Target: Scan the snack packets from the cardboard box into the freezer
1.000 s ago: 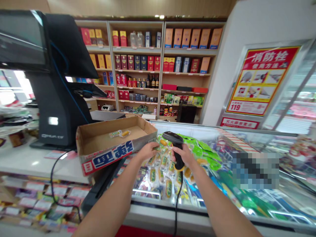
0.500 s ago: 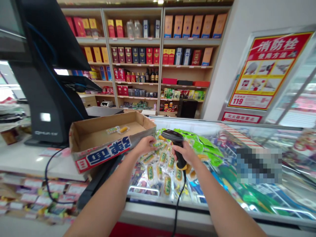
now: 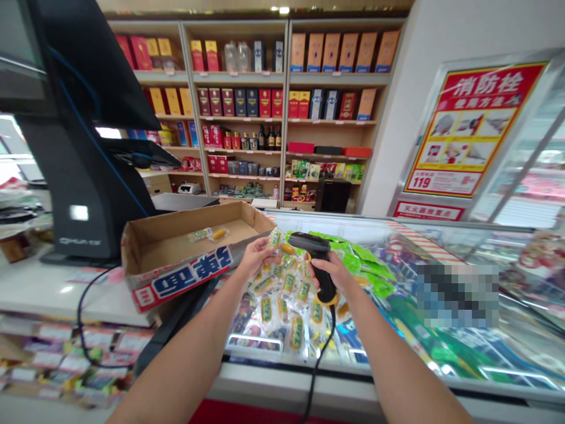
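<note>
My right hand [image 3: 332, 274] grips a black barcode scanner [image 3: 316, 259] with a yellow ring at its base; its head points left. My left hand [image 3: 256, 254] pinches a small clear snack packet [image 3: 275, 238] and holds it up in front of the scanner head. Several similar yellow-and-green packets [image 3: 286, 300] lie in a pile on the glass freezer lid [image 3: 397, 318] under both hands. The scanner's black cord [image 3: 318, 365] hangs down toward me.
A shallow cardboard tray [image 3: 185, 259] with two packets inside sits left of my hands on the white counter [image 3: 53, 294]. A black register terminal [image 3: 79, 147] stands at the left. Green packets [image 3: 362, 259] lie behind the scanner. Shelves of boxed goods [image 3: 265, 106] fill the back wall.
My left hand has lifted a packet from the pile up to the scanner head. The scanner hand stayed nearly still. The view shifted slightly downward and left.
</note>
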{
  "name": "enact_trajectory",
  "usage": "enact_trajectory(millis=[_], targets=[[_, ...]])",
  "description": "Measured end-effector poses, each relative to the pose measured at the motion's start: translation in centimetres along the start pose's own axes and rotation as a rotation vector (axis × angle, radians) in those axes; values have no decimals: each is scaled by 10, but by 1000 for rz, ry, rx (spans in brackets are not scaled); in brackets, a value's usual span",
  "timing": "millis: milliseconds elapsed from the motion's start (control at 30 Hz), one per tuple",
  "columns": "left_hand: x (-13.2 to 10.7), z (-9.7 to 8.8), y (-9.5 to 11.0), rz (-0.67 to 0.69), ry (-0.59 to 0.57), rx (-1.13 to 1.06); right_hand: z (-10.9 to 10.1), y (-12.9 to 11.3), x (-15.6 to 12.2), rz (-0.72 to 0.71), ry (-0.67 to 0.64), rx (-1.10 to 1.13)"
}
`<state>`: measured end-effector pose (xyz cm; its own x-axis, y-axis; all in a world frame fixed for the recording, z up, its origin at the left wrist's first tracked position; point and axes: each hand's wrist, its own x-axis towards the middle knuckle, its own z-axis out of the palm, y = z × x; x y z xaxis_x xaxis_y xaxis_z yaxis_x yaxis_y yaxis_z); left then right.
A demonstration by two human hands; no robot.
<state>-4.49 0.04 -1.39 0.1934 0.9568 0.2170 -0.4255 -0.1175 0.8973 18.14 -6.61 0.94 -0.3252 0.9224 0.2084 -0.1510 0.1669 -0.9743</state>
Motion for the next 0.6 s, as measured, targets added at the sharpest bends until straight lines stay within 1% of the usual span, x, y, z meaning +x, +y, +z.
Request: enact_trajectory(millis=[133,233,333,433,533,600], targets=[[1,-1,-1,47,47,2,-1,-1,-1,23,-27,-75],[1,0,-1,80,69,-42,0,0,-1,13,0,-27],[1,2,-1,74,43,-117,1,1,-1,23,-15,-5],[0,4,-2,50,28,-187,4,2,0,45,-79,-75],[0,5,-4,49,19,-192,7,3,1,47,-131,-153],[0,5,-5,56,8,-184,9,4,1,42,-139,-170]])
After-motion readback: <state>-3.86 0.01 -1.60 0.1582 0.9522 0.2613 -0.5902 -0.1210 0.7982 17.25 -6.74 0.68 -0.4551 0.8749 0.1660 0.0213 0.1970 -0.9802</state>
